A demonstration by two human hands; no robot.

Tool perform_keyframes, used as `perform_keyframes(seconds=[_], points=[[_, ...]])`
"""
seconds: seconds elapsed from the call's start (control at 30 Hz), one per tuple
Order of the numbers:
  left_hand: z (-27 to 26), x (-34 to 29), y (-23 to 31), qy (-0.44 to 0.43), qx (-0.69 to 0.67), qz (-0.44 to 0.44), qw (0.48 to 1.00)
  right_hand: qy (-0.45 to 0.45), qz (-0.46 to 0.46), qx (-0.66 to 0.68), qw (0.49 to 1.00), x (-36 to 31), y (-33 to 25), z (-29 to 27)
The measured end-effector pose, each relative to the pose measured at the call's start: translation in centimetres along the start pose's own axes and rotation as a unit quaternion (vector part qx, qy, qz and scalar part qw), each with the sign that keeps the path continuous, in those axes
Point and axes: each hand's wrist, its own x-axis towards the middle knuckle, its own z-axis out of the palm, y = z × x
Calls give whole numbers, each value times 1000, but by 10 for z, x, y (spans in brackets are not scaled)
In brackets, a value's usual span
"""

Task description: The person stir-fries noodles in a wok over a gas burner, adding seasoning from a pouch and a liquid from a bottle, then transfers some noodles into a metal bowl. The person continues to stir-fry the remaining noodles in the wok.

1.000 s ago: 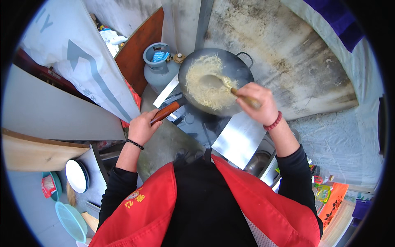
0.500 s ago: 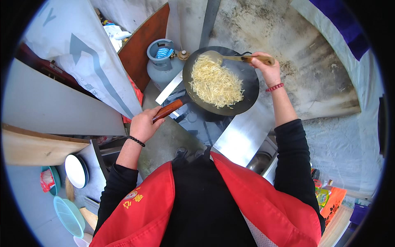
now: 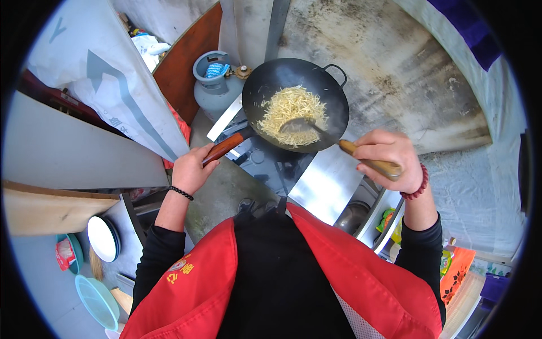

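Black wok holding pale shredded strips, metal spatula resting in them

noodles in wok, gas cylinder left

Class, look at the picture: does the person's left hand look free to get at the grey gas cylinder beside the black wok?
Probably not as things stand: the left hand is closed round the wok's wooden handle. The grey gas cylinder stands just beyond, with nothing across the way, so only the grip hinders it.

The right hand drew back, its spatula (metal blade) now under the noodles.
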Motion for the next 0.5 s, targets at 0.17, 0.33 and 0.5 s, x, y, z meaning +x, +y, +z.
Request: perform_keyframes(seconds=[0.17, 0.33, 0.5], points=[[1, -1, -2, 6, 1, 10, 1000, 87, 26, -81, 993, 8, 37, 52], [1, -1, -2, 5, 4, 10, 1000, 378, 249, 108, 885, -15, 85, 27], [1, 0, -3, 12, 1, 13, 1000, 424, 370, 55, 825, -13, 143, 0]])
